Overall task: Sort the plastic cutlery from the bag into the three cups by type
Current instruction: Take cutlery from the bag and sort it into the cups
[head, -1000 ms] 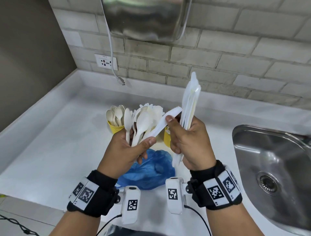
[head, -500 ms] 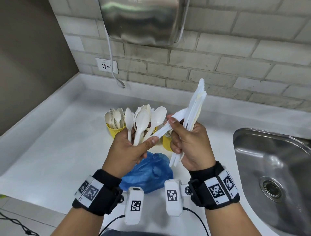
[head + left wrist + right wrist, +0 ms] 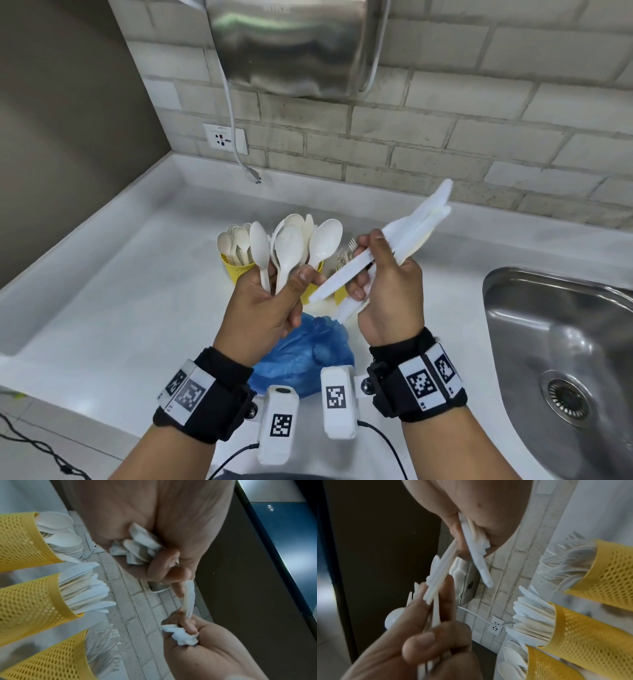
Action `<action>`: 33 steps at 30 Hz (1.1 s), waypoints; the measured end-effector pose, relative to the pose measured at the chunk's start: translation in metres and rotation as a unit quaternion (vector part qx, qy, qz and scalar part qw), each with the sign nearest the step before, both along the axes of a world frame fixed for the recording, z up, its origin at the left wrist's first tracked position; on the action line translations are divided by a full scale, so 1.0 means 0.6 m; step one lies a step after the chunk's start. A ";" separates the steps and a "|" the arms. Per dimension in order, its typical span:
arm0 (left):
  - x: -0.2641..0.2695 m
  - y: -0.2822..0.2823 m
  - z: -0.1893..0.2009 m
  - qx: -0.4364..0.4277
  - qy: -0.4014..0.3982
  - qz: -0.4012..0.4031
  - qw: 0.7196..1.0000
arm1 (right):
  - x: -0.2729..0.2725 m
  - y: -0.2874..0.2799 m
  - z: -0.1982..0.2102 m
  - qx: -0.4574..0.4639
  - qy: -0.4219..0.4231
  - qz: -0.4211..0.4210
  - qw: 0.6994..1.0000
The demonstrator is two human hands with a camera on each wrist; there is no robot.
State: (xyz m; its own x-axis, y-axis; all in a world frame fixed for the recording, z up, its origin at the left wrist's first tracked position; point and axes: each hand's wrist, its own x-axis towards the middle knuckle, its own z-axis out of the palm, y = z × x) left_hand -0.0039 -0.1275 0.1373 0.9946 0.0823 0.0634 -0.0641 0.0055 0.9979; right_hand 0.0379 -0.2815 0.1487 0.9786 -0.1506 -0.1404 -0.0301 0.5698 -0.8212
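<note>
My left hand [image 3: 291,291] grips a fan of several white spoons [image 3: 291,246] by their handles, bowls up. My right hand [image 3: 366,270] holds a bundle of white knives [image 3: 414,222] slanting up to the right. Its thumb and forefinger also pinch one knife [image 3: 337,277], whose handle end still lies between the left fingertips [image 3: 447,586]. Behind the hands stand three yellow mesh cups: the spoon cup [image 3: 17,540], the knife cup [image 3: 29,608] and the fork cup [image 3: 51,660]. The crumpled blue bag [image 3: 308,356] lies on the counter below my hands.
A steel sink [image 3: 565,359] is sunk into the white counter [image 3: 120,308] at the right. On the brick wall hang a metal hand dryer [image 3: 294,44] and a socket [image 3: 225,138]. A white cord with a loose plug [image 3: 251,174] dangles above the back ledge.
The right hand's knife bundle tipped from upright to slanting right. The single knife slid rightward out of the spoon bunch, which now stands fanned in the left hand.
</note>
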 end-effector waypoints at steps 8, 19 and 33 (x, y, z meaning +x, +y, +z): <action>0.002 -0.011 0.010 0.016 -0.009 -0.039 0.999 | 0.021 -0.047 0.005 0.206 0.063 -0.016 0.976; 0.018 -0.006 -0.004 0.075 -0.020 -0.041 0.996 | -0.007 -0.037 0.059 -0.183 -0.146 0.039 0.971; 0.022 0.011 -0.007 0.097 -0.008 -0.066 0.993 | 0.001 -0.047 0.058 -0.472 -0.175 0.097 0.859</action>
State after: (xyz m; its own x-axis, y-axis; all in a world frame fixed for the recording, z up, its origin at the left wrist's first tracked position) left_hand 0.0095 -0.1207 0.1333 0.9947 -0.0643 0.0808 -0.0911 -0.1774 0.9799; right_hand 0.0387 -0.3096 0.1833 0.9557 0.1342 0.2619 0.2928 -0.3419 -0.8930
